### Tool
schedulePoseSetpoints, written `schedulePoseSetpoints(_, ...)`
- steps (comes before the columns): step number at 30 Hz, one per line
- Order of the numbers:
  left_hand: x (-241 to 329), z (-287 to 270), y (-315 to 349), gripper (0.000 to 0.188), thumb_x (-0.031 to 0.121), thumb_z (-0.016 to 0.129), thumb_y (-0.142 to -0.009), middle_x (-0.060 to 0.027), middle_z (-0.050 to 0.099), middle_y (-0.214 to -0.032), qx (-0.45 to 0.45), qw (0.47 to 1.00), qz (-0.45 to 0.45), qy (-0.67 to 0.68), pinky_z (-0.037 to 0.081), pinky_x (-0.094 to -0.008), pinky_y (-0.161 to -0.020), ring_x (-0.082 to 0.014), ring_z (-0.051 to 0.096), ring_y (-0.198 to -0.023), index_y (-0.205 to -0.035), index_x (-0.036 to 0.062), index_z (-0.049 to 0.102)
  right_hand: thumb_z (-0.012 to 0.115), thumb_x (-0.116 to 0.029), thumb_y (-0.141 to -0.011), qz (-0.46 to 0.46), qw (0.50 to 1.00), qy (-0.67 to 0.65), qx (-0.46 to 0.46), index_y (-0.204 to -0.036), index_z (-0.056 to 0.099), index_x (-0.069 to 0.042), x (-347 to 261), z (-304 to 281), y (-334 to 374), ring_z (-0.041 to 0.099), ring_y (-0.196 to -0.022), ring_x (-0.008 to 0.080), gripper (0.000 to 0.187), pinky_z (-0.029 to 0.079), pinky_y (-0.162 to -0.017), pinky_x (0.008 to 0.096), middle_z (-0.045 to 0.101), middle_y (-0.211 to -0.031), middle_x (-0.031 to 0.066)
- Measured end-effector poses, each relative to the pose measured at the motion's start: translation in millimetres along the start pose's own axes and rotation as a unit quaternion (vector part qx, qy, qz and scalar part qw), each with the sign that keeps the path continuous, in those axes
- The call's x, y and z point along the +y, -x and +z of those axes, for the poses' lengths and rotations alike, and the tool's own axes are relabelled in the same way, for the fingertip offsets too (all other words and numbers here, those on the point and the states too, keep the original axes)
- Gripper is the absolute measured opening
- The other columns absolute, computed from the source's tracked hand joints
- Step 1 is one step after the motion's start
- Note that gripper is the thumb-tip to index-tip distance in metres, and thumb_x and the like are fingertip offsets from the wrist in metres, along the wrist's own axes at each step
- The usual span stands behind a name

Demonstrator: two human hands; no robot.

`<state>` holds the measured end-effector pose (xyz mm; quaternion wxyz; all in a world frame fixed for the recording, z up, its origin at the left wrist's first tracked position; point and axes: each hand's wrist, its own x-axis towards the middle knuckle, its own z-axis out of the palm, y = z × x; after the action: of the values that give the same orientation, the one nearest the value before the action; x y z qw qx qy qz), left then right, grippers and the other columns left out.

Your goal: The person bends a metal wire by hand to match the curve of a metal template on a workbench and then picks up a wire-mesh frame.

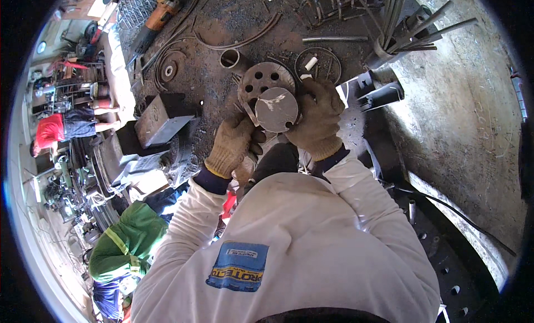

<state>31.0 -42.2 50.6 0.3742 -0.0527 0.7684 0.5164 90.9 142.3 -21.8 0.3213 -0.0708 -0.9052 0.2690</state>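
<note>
Head view | plain disc [276,113] hides near edge of holed disc [265,74] | right grip [315,118] clasping plain disc | left grip [231,145] curled near-left of holed disc, can't tell on what | around holed disc: pipe [240,61] left, wire ring [320,48] right; farther, metal box [158,121] left, rod-filled tube [378,54] right
</note>
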Motion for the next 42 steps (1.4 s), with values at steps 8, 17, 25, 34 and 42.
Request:
schedulePoseSetpoints(8, -15.6, 8.4, 9.0, 0.032, 0.029, 0.053, -0.098, -0.0099, 0.068, -0.081, -0.029, 0.991, -0.016, 0.132, 0.052, -0.028, -0.053, -0.0176, 0.065, -0.061, -0.109, 0.0009, 0.063, 0.087, -0.042, -0.053, 0.018, 0.999, -0.012, -0.033, -0.099, 0.067, -0.009, -2.8, -12.3, 1.0, 0.047, -0.121, 0.0349, 0.06, 0.039, -0.099, 0.0473, 0.056, -0.122, 0.0095)
schedulePoseSetpoints(17, -15.8, 7.0, 11.0, 0.032, 0.029, 0.053, -0.099, -0.0128, 0.069, -0.095, -0.063, 0.987, -0.033, 0.143, 0.053, -0.0297, -0.061, -0.019, 0.066, -0.074, -0.116, 0.003, 0.059, 0.076, -0.036, -0.079, 0.266, 0.93, -0.251, -0.023, -0.112, 0.064, -0.008, -5.0, -14.6, 43.3, 0.063, -0.096, 0.0285, 0.045, 0.048, -0.081, 0.0423, 0.066, -0.106, 0.0104)
schedulePoseSetpoints(25, -24.3, 13.5, 16.6, 0.035, 0.032, 0.055, -0.098, -0.0125, 0.069, -0.095, -0.077, 0.972, -0.048, 0.215, 0.054, -0.0288, -0.061, -0.0195, 0.068, -0.075, -0.114, 0.0009, 0.061, 0.057, -0.035, -0.09, 0.366, 0.867, -0.253, -0.226, -0.103, 0.068, -0.005, 9.1, 1.1, 27.1, 0.06, -0.097, 0.0456, 0.035, 0.05, -0.08, 0.0463, 0.068, -0.1, 0.0231)
schedulePoseSetpoints(34, -36.4, 17.2, 19.7, 0.035, 0.027, 0.058, -0.098, -0.0131, 0.07, -0.093, -0.038, 0.967, 0.028, 0.251, 0.059, -0.0335, -0.066, -0.0217, 0.069, -0.073, -0.12, 0.0, 0.06, 0.059, -0.026, -0.093, 0.415, 0.787, -0.434, -0.137, -0.096, 0.067, 0.001, -30.3, -25.6, 31.3, 0.058, -0.078, 0.0172, 0.029, 0.046, -0.074, 0.0338, 0.067, -0.085, 0.0082)
schedulePoseSetpoints(42, -39.5, 26.7, 52.7, 0.031, 0.025, 0.057, -0.099, -0.0137, 0.069, -0.089, -0.086, 0.968, 0.08, 0.223, 0.057, -0.0311, -0.062, -0.0206, 0.068, -0.068, -0.117, 0.0002, 0.059, 0.053, -0.026, -0.099, 0.383, 0.791, -0.47, -0.084, -0.098, 0.064, -0.004, -41.7, -68.8, 53.4, 0.057, -0.069, 0.0121, 0.024, 0.048, -0.068, 0.0271, 0.062, -0.081, 0.0043)
